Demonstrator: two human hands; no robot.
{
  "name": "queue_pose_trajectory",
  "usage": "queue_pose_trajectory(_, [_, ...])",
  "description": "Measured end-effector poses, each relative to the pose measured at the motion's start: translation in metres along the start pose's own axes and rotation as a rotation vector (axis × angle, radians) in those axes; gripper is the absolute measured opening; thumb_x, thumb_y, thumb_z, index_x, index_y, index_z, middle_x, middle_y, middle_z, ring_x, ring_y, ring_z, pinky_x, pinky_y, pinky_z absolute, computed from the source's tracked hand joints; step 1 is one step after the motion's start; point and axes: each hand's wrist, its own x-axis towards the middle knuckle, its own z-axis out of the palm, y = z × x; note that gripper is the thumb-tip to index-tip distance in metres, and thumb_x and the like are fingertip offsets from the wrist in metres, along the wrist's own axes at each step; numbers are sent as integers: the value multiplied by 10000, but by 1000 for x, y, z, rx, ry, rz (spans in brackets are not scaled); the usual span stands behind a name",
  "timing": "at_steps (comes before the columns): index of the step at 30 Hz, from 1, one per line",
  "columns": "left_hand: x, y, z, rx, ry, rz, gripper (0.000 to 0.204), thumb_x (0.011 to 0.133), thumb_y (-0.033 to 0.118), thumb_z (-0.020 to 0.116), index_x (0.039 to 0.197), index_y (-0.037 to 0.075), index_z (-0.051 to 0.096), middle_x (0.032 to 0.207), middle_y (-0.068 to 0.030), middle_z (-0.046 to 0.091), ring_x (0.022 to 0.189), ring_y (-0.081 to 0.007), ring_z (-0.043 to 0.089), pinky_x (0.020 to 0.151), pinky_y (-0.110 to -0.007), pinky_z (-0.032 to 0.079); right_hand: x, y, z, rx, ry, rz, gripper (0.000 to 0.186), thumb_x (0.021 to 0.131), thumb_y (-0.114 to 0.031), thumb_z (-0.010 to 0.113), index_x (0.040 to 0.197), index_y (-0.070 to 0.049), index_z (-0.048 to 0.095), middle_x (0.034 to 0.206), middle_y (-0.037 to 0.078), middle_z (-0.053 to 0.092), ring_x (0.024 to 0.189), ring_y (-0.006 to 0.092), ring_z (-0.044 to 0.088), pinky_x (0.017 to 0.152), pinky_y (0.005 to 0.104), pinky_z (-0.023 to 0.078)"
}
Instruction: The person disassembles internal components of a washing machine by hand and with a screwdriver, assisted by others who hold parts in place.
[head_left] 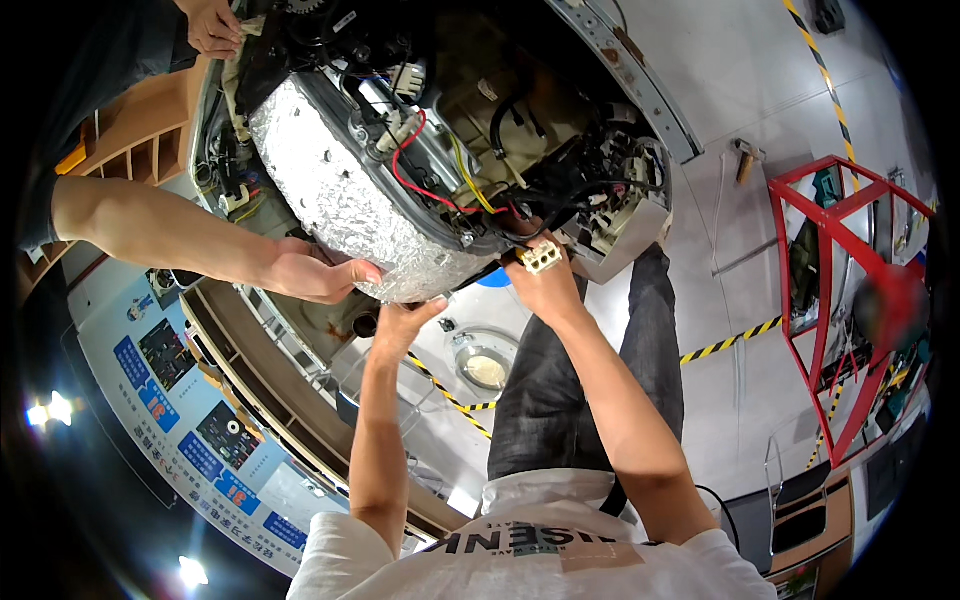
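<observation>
A curved tub wrapped in crinkled silver foil (330,185) sits in the frame of an opened appliance. My left hand (403,322) grips its lower edge from beneath, thumb stretched out to the right and the other fingers mostly hidden. At the tub's right end is my right hand (545,285), with its fingers curled up among dark cables and largely covered. A cream multi-socket connector (541,258) hangs against the back of that hand. Red wire (405,165) and yellow wire (463,172) run down toward it over the grey metal part beside the foil.
From the left, a co-worker's hand (315,275) presses on the foil beside my left hand; another of that person's hands (213,28) holds the frame's upper left. A red metal frame (830,215) stands at right. A hammer (744,160) and striped tape (735,340) lie on the floor.
</observation>
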Motion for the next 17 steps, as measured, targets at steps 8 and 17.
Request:
queue_pose_trajectory(8, [12, -12, 13, -34, 93, -13, 358, 770, 64, 733, 1096, 1, 600, 1027, -41, 624, 949, -133, 556, 854, -282, 436, 2, -11, -2, 65, -8, 1, 342, 767, -112, 652, 1095, -31, 600, 1086, 186, 597, 1012, 365, 548, 878, 409, 438])
queue_pose_trajectory(17, [13, -10, 23, -33, 162, -7, 323, 792, 43, 708, 1096, -6, 606, 1037, -53, 633, 939, -132, 566, 832, -274, 452, 6, -11, -5, 122, -131, 36, 404, 722, -48, 688, 1118, -32, 611, 1188, 183, 553, 1101, 359, 541, 924, 417, 434])
